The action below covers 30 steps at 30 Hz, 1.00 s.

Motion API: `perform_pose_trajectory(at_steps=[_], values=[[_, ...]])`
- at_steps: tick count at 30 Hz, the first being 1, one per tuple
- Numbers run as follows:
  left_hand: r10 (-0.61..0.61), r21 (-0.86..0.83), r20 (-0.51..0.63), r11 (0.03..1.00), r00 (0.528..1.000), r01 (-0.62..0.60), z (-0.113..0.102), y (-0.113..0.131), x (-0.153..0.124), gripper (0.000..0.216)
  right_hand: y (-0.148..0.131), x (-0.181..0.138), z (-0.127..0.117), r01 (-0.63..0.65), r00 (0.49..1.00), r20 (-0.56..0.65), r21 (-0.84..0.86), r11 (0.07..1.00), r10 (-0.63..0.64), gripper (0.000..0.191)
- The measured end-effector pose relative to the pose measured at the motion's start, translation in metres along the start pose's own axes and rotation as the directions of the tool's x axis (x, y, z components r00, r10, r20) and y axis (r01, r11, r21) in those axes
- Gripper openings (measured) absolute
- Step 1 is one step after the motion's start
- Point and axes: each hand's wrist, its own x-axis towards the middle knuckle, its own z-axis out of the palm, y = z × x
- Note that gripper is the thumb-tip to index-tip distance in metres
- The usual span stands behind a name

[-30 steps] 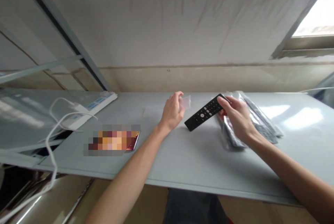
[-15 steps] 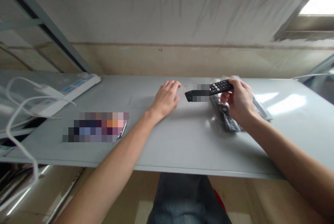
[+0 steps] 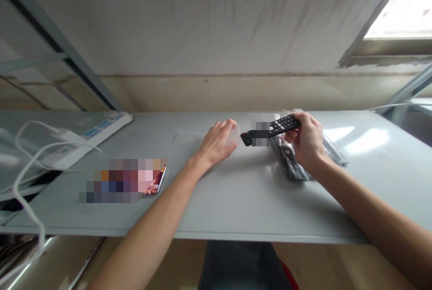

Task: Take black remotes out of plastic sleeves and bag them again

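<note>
A black remote control (image 3: 285,124) is gripped at its keypad end by my right hand (image 3: 308,137), its far end tilted down to the left. My left hand (image 3: 219,141) has its fingers curled round a clear plastic bag (image 3: 233,136), whose mouth faces the tip of the remote across a small gap. A flat clear sheet (image 3: 187,139), perhaps the same bag's other end, shows behind the left hand. Beneath the right hand lie several dark remotes in plastic wrap (image 3: 292,166), partly hidden by it.
On the grey table (image 3: 236,209), a phone with a lit, blurred screen (image 3: 157,182) lies at the left. Beyond it is a white power strip (image 3: 97,139) with white cables (image 3: 25,204). A wall rises behind the table, and metal frame bars stand at both sides.
The whole view has tilted up slightly, so everything sits lower. The left hand's thumb and fingers look further apart at the bag's mouth. The remote stays in the right hand.
</note>
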Motion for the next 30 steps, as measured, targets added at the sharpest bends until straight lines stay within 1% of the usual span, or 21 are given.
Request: perform_pose_trajectory(at_steps=[4, 7, 10, 12, 15, 17, 18, 20, 23, 24, 25, 26, 28, 30], values=[[0.038, 0.036, -0.009, 0.999, 0.999, -0.037, -0.002, 0.004, 0.0, 0.024, 0.001, -0.002, 0.001, 0.009, 1.0, -0.017, -0.031, 0.999, -0.009, 0.015], [0.037, 0.076, 0.002, 0.996, 0.999, -0.037, -0.004, 0.006, 0.0, 0.02, 0.007, -0.002, -0.001, -0.007, 1.0, -0.017, -0.077, 0.997, 0.006, 0.022], [0.015, 0.096, 0.011, 0.995, 1.0, -0.016, -0.006, 0.007, -0.001, 0.026, 0.011, -0.003, -0.003, -0.01, 1.0, 0.023, -0.136, 0.991, 0.013, 0.028], [-0.007, 0.09, 0.011, 0.996, 1.0, 0.006, -0.007, 0.008, -0.002, 0.029, 0.011, -0.005, -0.002, 0.0, 0.999, 0.052, -0.175, 0.985, 0.009, 0.027], [-0.042, 0.081, 0.029, 0.996, 0.999, 0.04, -0.007, 0.01, -0.002, 0.026, 0.008, -0.01, 0.001, -0.026, 0.997, 0.064, -0.217, 0.976, 0.041, 0.024], [-0.059, 0.087, 0.048, 0.995, 0.997, 0.054, -0.007, 0.012, -0.002, 0.024, 0.007, -0.016, 0.005, -0.049, 0.994, 0.085, -0.242, 0.969, 0.072, 0.026], [-0.062, 0.092, 0.055, 0.994, 0.997, 0.057, -0.007, 0.012, -0.002, 0.024, 0.007, -0.02, 0.007, -0.05, 0.99, 0.116, -0.255, 0.966, 0.082, 0.028], [-0.049, 0.095, 0.065, 0.995, 0.997, 0.043, -0.006, 0.015, -0.003, 0.023, 0.008, -0.03, 0.011, -0.027, 0.972, 0.219, -0.273, 0.962, 0.09, 0.033], [0.009, 0.049, 0.066, 0.999, 0.998, -0.012, -0.006, 0.018, -0.003, 0.021, 0.01, -0.045, 0.016, -0.013, 0.912, 0.393, -0.257, 0.966, 0.117, 0.044], [0.038, 0.027, 0.062, 0.999, 0.997, -0.04, -0.006, 0.019, -0.003, 0.022, 0.01, -0.048, 0.017, -0.019, 0.897, 0.424, -0.249, 0.968, 0.127, 0.048], [0.067, 0.007, 0.053, 0.998, 0.996, -0.067, -0.005, 0.019, -0.002, 0.024, 0.009, -0.05, 0.018, -0.023, 0.892, 0.433, -0.241, 0.97, 0.129, 0.051], [0.091, -0.005, 0.037, 0.996, 0.995, -0.091, -0.005, 0.019, -0.002, 0.029, 0.008, -0.05, 0.017, -0.019, 0.9, 0.419, -0.236, 0.972, 0.119, 0.053], [0.114, -0.006, -0.007, 0.993, 0.993, -0.114, -0.006, 0.017, 0.0, 0.04, 0.004, -0.044, 0.015, 0.019, 0.941, 0.333, -0.226, 0.974, 0.059, 0.053], [0.088, 0.012, -0.041, 0.996, 0.995, -0.087, -0.006, 0.014, 0.001, 0.046, 0.0, -0.034, 0.011, 0.064, 0.972, 0.234, -0.214, 0.975, -0.012, 0.05]])
